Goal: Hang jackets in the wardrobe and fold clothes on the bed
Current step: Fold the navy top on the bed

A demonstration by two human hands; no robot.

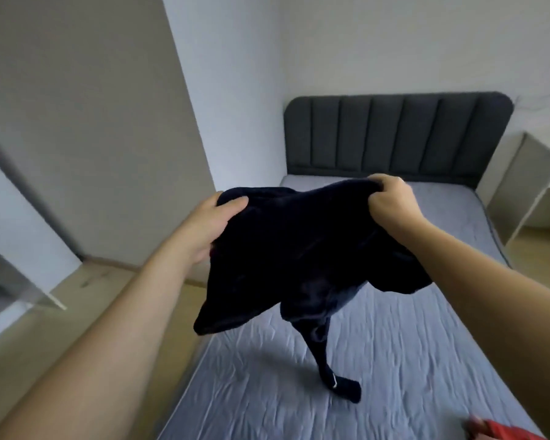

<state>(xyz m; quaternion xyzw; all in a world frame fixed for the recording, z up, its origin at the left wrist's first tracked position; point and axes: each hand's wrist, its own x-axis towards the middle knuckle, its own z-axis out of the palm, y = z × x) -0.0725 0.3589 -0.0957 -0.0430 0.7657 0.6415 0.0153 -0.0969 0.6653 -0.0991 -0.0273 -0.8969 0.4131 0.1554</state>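
Observation:
A dark navy garment [299,249] hangs in the air above the bed [410,344]. My left hand [210,223] grips its upper left edge, thumb on top of the cloth. Its upper right edge is bunched in the curled fingers of my right hand [391,198]. A narrow part of the garment with a small buckle [334,381] trails down and touches the grey-blue sheet. The rest of the cloth sags between my hands.
A dark grey padded headboard [394,138] stands at the far end of the bed. A beige wardrobe panel [92,122] rises on the left. A pale cabinet [521,185] sits right of the bed. Red cloth [502,431] lies at the bottom right corner.

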